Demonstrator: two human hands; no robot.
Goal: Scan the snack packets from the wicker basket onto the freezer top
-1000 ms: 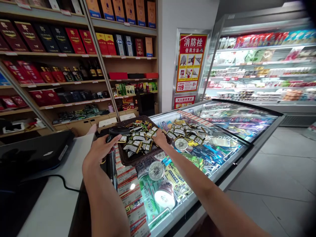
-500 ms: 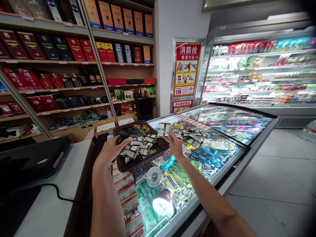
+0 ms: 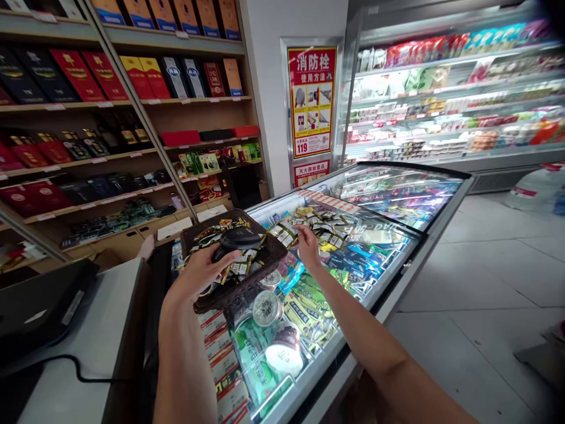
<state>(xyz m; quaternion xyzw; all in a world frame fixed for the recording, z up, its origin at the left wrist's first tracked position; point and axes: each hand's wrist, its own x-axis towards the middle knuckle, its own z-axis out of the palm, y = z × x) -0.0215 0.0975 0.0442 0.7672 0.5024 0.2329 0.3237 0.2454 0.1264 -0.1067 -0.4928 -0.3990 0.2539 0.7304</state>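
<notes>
My left hand (image 3: pixel 198 272) is wrapped round a black handheld barcode scanner (image 3: pixel 241 238) above a dark brown woven basket (image 3: pixel 241 296). Inside the basket lie many small snack packets (image 3: pixel 241 268), partly covered by the scanner and my hand. Between the thumb and fingers of my right hand (image 3: pixel 309 248) is one small snack packet (image 3: pixel 283 234), white and green-gold, tilted beside the basket's right rim. A loose pile of similar packets (image 3: pixel 329 224) lies just beyond my right hand, on the glass top of a chest freezer (image 3: pixel 399 282).
Ice cream tubs (image 3: pixel 267 308) and colourful packs show through the freezer glass. A counter (image 3: pixel 103 312) with a black device (image 3: pixel 44 300) and cable stands at left. Shelves of boxed bottles (image 3: pixel 88 76), a red poster (image 3: pixel 311 103) and a lit refrigerated display (image 3: pixel 441 106) stand behind.
The view has turned slightly right and down. My right hand has brought the packet nearer the basket and tilted it. The scanner has shifted right over the basket, closer to the packet.
</notes>
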